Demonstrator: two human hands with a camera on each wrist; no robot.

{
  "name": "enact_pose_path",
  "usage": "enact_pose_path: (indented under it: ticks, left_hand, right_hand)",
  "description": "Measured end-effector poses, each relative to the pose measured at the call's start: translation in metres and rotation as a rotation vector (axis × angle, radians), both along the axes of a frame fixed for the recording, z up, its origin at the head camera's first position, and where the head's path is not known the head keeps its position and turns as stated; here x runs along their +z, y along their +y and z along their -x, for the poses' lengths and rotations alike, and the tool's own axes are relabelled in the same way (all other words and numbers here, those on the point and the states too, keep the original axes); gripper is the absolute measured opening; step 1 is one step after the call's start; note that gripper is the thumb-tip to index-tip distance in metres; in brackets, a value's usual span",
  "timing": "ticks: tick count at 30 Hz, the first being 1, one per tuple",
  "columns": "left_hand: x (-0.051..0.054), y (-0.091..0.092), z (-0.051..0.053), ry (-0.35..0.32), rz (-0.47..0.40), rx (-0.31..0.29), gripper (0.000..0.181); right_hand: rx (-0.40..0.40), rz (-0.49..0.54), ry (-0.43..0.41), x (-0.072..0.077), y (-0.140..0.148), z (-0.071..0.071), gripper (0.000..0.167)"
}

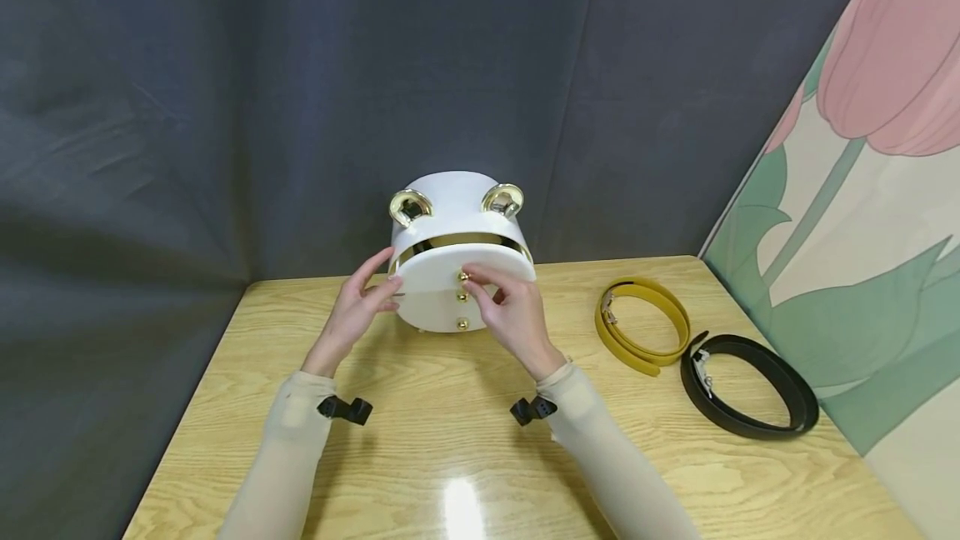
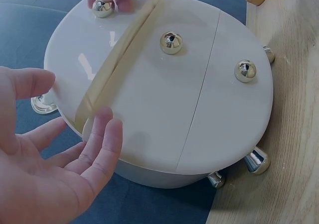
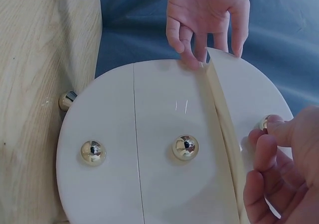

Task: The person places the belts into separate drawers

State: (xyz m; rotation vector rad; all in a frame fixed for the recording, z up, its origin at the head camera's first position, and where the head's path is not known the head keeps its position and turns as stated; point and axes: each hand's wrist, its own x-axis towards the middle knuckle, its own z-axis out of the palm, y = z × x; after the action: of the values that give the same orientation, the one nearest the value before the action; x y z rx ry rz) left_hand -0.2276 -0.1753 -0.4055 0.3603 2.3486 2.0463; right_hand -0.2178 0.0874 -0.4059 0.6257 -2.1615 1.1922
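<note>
A white rounded box with gold round knobs on its front and two gold ring-shaped ears stands at the back of the table. My right hand pinches the top knob, and the top front panel is tilted out from the panel below, with a gap between them. In the left wrist view the middle knob and lowest knob are untouched. My left hand has its fingers spread at the box's left edge, fingertips by the gap between the panels.
A coiled yellow belt and a coiled black belt lie on the right side of the wooden table. Behind the box hangs a dark curtain. A wall with a tulip picture stands at the right.
</note>
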Motion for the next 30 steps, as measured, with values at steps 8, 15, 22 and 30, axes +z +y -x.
enact_pose_path:
  ticks: [8, 15, 22, 30]
  left_hand:
    - [-0.001, 0.002, 0.001, 0.01, 0.012, 0.025, 0.061]
    - [-0.001, 0.006, 0.002, 0.01, -0.015, 0.06, 0.06]
    - [-0.003, 0.009, 0.002, 0.008, -0.04, 0.083, 0.058]
    - [-0.003, 0.008, 0.003, 0.012, -0.022, 0.081, 0.06]
  right_hand:
    - [-0.001, 0.003, 0.003, 0.0, -0.001, 0.005, 0.022]
    - [-0.007, 0.014, 0.01, -0.001, -0.002, 0.01, 0.022]
    - [0.0, 0.042, -0.021, -0.001, -0.004, 0.015, 0.021]
    - [0.005, 0.078, -0.067, 0.0, -0.005, 0.02, 0.021]
